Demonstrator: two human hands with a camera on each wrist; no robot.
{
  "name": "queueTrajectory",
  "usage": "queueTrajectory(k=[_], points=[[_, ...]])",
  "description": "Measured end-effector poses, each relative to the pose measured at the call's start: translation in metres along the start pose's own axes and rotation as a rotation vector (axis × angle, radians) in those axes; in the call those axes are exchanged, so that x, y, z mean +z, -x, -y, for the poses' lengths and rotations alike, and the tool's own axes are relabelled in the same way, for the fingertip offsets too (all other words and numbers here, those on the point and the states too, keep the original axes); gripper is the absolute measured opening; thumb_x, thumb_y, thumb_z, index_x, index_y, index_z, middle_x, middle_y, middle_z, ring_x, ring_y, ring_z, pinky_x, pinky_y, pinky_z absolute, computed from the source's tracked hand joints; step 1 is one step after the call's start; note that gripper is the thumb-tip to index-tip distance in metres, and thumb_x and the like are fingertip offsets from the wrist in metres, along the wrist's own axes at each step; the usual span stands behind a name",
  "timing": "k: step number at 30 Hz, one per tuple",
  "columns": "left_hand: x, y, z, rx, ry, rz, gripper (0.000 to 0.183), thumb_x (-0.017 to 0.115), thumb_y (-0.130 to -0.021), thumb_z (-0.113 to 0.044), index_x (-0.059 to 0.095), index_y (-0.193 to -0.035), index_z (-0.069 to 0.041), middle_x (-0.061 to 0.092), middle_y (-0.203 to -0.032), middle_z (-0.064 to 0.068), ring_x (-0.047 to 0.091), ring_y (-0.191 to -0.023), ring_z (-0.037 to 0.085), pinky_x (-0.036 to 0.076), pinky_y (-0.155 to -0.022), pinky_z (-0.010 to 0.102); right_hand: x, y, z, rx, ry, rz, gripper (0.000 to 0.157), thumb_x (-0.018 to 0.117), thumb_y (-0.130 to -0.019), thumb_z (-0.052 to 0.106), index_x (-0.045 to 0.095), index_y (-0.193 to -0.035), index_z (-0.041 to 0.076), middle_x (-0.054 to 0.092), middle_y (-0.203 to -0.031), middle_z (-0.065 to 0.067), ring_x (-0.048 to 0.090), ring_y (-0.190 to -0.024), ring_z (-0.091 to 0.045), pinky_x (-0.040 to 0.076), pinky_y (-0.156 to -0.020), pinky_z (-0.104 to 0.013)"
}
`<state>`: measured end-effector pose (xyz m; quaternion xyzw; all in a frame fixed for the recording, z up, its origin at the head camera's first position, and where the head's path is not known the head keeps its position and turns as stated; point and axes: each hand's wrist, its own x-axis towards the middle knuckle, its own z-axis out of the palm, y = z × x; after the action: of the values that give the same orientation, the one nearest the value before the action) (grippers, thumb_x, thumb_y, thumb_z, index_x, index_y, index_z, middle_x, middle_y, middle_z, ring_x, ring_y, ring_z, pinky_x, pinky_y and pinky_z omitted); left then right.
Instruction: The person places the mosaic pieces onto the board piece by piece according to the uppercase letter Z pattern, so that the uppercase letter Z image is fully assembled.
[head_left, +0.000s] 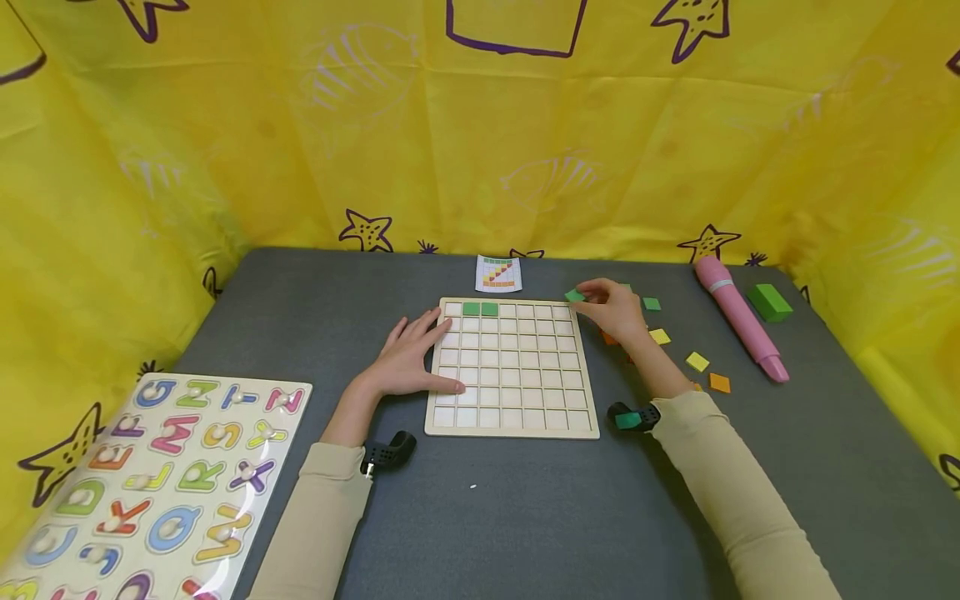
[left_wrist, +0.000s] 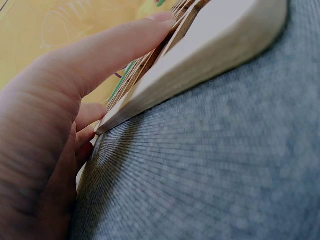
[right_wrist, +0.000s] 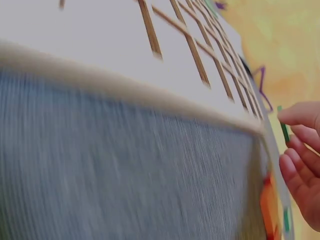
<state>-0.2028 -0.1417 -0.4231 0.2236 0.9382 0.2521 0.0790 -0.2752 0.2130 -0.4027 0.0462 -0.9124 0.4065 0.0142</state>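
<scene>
A wooden grid board (head_left: 512, 432) lies on the dark table, with two green tiles (head_left: 480, 309) set side by side in its far row. My left hand (head_left: 405, 358) rests on the board's left edge, fingers spread and thumb on the near-left squares. In the left wrist view the thumb (left_wrist: 120, 47) lies over the board's rim. Past the far right corner, my right hand (head_left: 615, 312) pinches a green square tile (head_left: 574, 296) between thumb and fingertips. The right wrist view shows that tile (right_wrist: 284, 125) edge-on.
Loose green, yellow (head_left: 697, 362) and orange tiles (head_left: 719, 383) lie right of the board. Beyond them are a pink marker-shaped object (head_left: 738, 317) and a green block (head_left: 769, 302). A pattern card (head_left: 498, 274) lies behind the board. An alphabet puzzle (head_left: 258, 417) occupies the left.
</scene>
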Motion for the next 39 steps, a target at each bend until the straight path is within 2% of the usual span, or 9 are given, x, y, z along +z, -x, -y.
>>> queueTrajectory(k=[10, 17, 22, 26, 35, 39], points=[[-0.001, 0.0, 0.0, -0.018, -0.002, 0.013, 0.112, 0.075, -0.072, -0.062, 0.02, -0.157, -0.014, 0.008, -0.163, 0.008, 0.006, -0.149, 0.025, -0.008, -0.116, 0.047, 0.04, -0.003, 0.04, -0.095, 0.019, 0.134, 0.024, 0.074, -0.087, 0.019, 0.07, -0.108, 0.007, 0.065, -0.099, -0.01, 0.057, -0.09, -0.025, 0.045, -0.073, -0.033], [0.0, -0.001, 0.003, -0.031, -0.009, 0.015, 0.111, 0.074, -0.073, -0.064, 0.02, -0.157, -0.015, 0.007, -0.163, 0.007, 0.005, -0.149, 0.024, -0.008, -0.116, 0.046, 0.056, -0.006, 0.055, -0.211, 0.043, 0.218, 0.017, 0.07, -0.088, 0.011, 0.071, -0.103, 0.004, 0.062, -0.105, -0.011, 0.056, -0.094, -0.026, 0.049, -0.079, -0.037], [0.0, -0.001, 0.003, -0.026, -0.01, 0.02, 0.111, 0.073, -0.073, -0.064, 0.02, -0.157, -0.015, 0.007, -0.163, 0.007, 0.005, -0.149, 0.024, -0.008, -0.116, 0.046, 0.058, -0.006, 0.057, -0.263, 0.071, 0.238, 0.017, 0.068, -0.09, 0.01, 0.073, -0.105, 0.005, 0.065, -0.111, -0.011, 0.058, -0.102, -0.029, 0.048, -0.088, -0.043], [-0.001, -0.001, 0.002, -0.019, -0.003, 0.02, 0.11, 0.074, -0.074, -0.063, 0.021, -0.157, -0.014, 0.008, -0.163, 0.008, 0.006, -0.149, 0.026, -0.007, -0.116, 0.047, 0.059, -0.004, 0.056, -0.277, 0.063, 0.24, 0.017, 0.068, -0.091, 0.011, 0.074, -0.106, 0.007, 0.065, -0.114, -0.01, 0.059, -0.103, -0.028, 0.048, -0.09, -0.044], [-0.001, -0.002, 0.002, -0.02, -0.006, 0.02, 0.11, 0.074, -0.073, -0.063, 0.021, -0.157, -0.014, 0.008, -0.163, 0.008, 0.006, -0.149, 0.025, -0.007, -0.116, 0.047, 0.057, -0.003, 0.051, -0.221, -0.036, 0.249, 0.02, 0.067, -0.093, 0.013, 0.072, -0.111, 0.007, 0.067, -0.111, -0.008, 0.059, -0.107, -0.025, 0.049, -0.094, -0.042], [-0.001, -0.001, 0.002, -0.018, -0.004, 0.02, 0.111, 0.074, -0.073, -0.063, 0.021, -0.157, -0.014, 0.007, -0.163, 0.008, 0.006, -0.149, 0.025, -0.007, -0.116, 0.047, 0.05, -0.006, 0.046, -0.212, -0.042, 0.188, 0.019, 0.064, -0.095, 0.014, 0.072, -0.112, 0.008, 0.069, -0.109, -0.009, 0.062, -0.105, -0.025, 0.051, -0.088, -0.041]])
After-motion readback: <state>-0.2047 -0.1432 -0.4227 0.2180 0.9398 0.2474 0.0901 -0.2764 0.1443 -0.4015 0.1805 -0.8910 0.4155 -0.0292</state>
